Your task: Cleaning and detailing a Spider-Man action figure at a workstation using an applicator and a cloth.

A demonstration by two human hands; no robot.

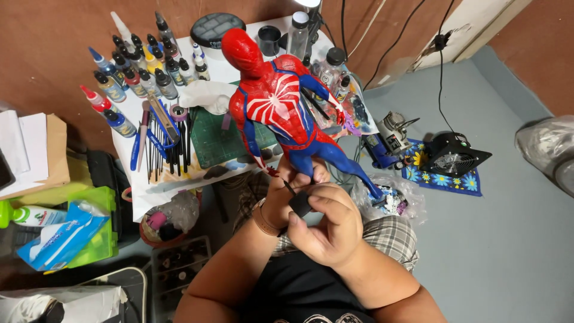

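A red and blue superhero figure (275, 101) with a white spider mark on its back stands tilted above my lap, its head toward the table. My left hand (286, 186), with a band on the wrist, grips the figure by its lower legs. My right hand (330, 230) is closed on a thin tool with a thick black grip (301, 204). The tool's fine tip points up at the figure's left hand and thigh. One blue leg (353, 170) sticks out to the right.
A small white table (156, 190) carries several dropper paint bottles (143, 69), a green cutting mat (212, 140), brushes (167, 149) and jars. On the grey floor to the right are a black fan (454, 154) on a flowered cloth and a small compressor (394, 128). To the left lie a tissue pack (63, 236) and a green box.
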